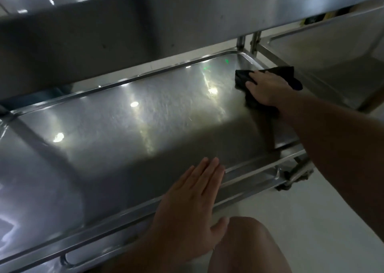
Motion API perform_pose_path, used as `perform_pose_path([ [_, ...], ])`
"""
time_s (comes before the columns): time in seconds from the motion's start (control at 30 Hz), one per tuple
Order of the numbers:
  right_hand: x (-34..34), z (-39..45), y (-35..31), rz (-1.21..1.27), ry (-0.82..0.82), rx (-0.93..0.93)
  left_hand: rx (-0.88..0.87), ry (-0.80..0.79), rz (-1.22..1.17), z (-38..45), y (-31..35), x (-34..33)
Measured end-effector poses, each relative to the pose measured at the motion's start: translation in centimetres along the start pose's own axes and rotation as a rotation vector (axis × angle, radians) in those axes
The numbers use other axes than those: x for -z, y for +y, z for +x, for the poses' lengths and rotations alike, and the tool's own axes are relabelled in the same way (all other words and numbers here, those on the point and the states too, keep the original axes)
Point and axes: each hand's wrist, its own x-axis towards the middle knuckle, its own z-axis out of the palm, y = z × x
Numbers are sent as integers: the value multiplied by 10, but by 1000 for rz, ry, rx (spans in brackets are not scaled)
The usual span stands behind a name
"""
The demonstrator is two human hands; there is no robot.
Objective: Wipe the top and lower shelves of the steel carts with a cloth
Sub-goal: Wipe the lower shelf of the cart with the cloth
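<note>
The steel cart's lower shelf [128,123] fills the middle of the view, shiny with light reflections. Its upper shelf [145,19] overhangs along the top. A black cloth [241,77] lies at the lower shelf's far right corner, pressed flat under my right hand [268,90] with fingers straight. My left hand [191,206] rests flat, fingers straight, on the shelf's near rim, holding nothing.
A second steel cart [332,50] stands close on the right, its lower shelf beside this one. Two upright posts [249,42] rise at the far right corner. A caster [291,177] shows under the near right corner. My bare knee [249,247] is at the bottom over a pale floor [311,220].
</note>
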Motion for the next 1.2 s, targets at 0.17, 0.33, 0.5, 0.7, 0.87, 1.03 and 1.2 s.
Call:
perform_pose_path([
  [0.17,5,47,-14,20,-38,9,4,20,14,2,0,-2],
  [0.33,-1,67,-15,26,-19,21,0,36,18,2,0,-4],
  [0.5,-8,26,18,37,12,159,6,-8,24,-1,3,0],
  [0.7,-22,-52,-2,-61,10,162,13,-11,10,0,5,0],
  [0.87,-56,-86,-102,-76,-11,367,25,-21,9,1,5,3],
  [1.03,-51,-73,-92,-78,-18,400,3,-7,-4,1,2,3],
  [1.2,-24,-30,-18,-31,74,-118,-6,17,-49,-1,0,1],
])
